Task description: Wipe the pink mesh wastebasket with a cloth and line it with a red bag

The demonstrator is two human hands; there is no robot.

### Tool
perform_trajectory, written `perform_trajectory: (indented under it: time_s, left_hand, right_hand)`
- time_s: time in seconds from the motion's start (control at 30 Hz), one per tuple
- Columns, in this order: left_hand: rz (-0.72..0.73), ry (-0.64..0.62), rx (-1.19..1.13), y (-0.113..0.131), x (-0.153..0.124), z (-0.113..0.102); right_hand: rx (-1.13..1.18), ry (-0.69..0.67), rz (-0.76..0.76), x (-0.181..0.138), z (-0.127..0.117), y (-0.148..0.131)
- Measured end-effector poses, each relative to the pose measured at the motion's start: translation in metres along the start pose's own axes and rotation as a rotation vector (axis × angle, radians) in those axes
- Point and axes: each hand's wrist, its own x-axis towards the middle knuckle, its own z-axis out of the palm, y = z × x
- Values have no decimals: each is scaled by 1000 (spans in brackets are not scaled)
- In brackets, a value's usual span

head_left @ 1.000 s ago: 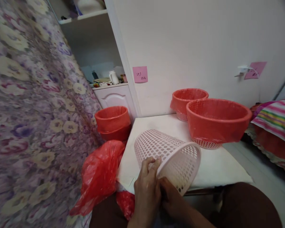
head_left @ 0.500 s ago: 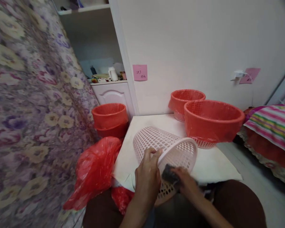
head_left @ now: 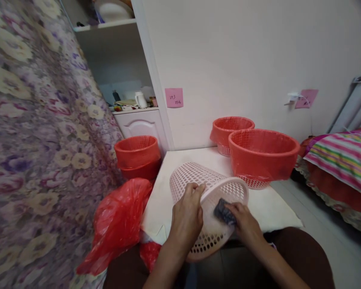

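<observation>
A pale pink perforated plastic wastebasket [head_left: 195,174] lies tilted on its side on the white tabletop, its mouth facing me and to the right. My left hand [head_left: 187,214] grips its rim, thumb and fingers closed around the edge. In my right hand [head_left: 243,222] is a dark grey crumpled cloth [head_left: 224,212], pinched at the basket's open mouth. Whether the cloth touches the inner wall I cannot tell.
Red-lined baskets stand at the table's right [head_left: 263,156] and back [head_left: 231,126]. Stacked red-lined baskets [head_left: 137,154] and a red plastic bag [head_left: 120,220] are at left. A floral curtain [head_left: 48,144] hangs beside them; a bed [head_left: 343,164] is at right.
My right hand has moved slightly up and right with the cloth, which shows more clearly now. My left hand keeps hold of the rim. The camera view has shifted a little.
</observation>
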Motion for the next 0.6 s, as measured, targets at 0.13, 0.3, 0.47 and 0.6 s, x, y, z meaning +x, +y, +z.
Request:
perform_trajectory:
  time_s: [0.13, 0.3, 0.47, 0.6]
  left_hand:
    - [130, 49, -109, -14, -11, 10]
    - [44, 95, -283, -27, -56, 63]
    - [-41, 278, -251, -20, -59, 90]
    - [20, 402, -215, -17, -37, 81]
  right_hand:
    - [-204, 103, 57, 7, 4, 9]
    - [-228, 35, 112, 0, 34, 8]
    - [-260, -10, 98, 1, 43, 6]
    - [-248, -35, 63, 2, 39, 4]
